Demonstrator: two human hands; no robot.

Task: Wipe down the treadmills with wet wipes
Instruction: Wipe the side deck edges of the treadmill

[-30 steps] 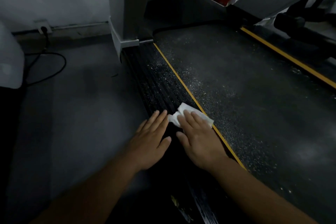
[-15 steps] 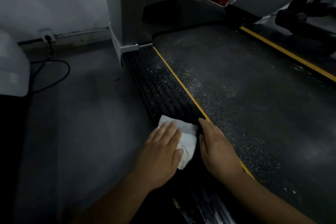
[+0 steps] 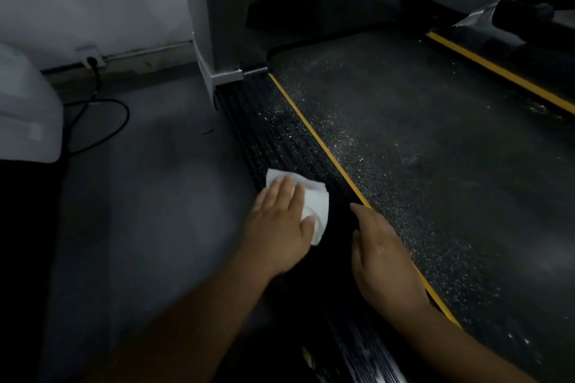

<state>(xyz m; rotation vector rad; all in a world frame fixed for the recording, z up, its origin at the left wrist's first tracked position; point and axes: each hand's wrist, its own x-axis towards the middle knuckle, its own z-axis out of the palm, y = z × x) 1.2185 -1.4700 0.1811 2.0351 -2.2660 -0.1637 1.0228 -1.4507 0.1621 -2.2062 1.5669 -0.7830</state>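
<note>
The left hand [image 3: 280, 224] lies flat, palm down, its fingers straight and close together and its thumb out to the right. The right hand [image 3: 384, 261] is near it but apart, palm down, with relaxed fingers pointing forward. The bare left forearm [image 3: 186, 320] and right forearm [image 3: 485, 348] reach in from below.

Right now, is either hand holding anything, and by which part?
Nothing is gripped. The left hand presses straight fingers on the left half of the wet wipe, flat against the treadmill side rail; the right hand holds nothing.
</note>
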